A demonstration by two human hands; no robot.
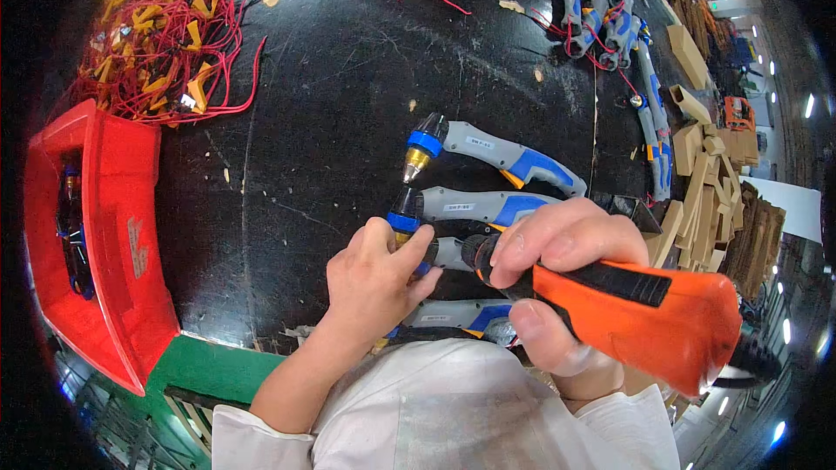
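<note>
My right hand [570, 244] is wrapped round an orange-and-black power screwdriver [644, 322]. Its dark front end points left, over the grey-and-blue torch handle [450, 254] lying under my hands. With fingers closed, my left hand [370, 283] grips the blue-collared front of that handle; its fingertips hide part of it. Just beyond lies a second torch handle [479, 204], its dark-and-blue nose by my left fingertips. Farther off is another torch handle [505, 153] with a brass tip and orange trigger. A fourth torch handle [448, 314] rests close to my body. The screwdriver's tip cannot be made out.
A red bin [131, 244] with dark and blue parts stands at the left. Behind it lies a heap of red wires with orange triggers [187, 43]. More torch handles [601, 13] are piled far right, near cardboard pieces [692, 183] along the black table's [296, 148] edge.
</note>
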